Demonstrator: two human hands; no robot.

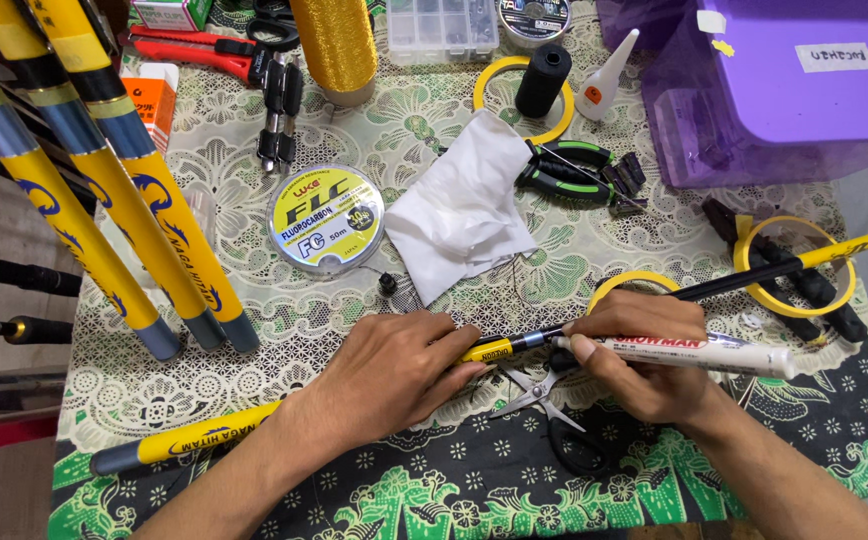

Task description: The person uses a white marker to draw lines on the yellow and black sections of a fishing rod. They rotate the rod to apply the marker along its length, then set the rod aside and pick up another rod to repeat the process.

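Two bare arms came in from the bottom edge, over a green and black flowered cloth (pixel 434 490). The left hand (pixel 394 370) lay palm down, fingers curled around a yellow and black fishing rod (pixel 204 437), pressing it to the table. The rod ran from low on the left, under both hands, up to the right edge, its thin dark part passing over a yellow tape ring (pixel 794 265).

The right hand (pixel 644 355) was bent at the wrist, its fingers closed around a white marker pen (pixel 714 353). The pen lay almost flat, its tip touching the rod just beside the left fingertips. A pair of scissors (pixel 544 400) lay right under the two hands.

Farther back, on a lace cloth (pixel 254 330), sat a crumpled white tissue (pixel 459 210) and a round spool of fishing line (pixel 325 218) beside it. Green pliers (pixel 564 170) lay next to the tissue. Three more yellow rods (pixel 104 200) leaned across the left side. A purple box (pixel 784 80) stood at the top right.
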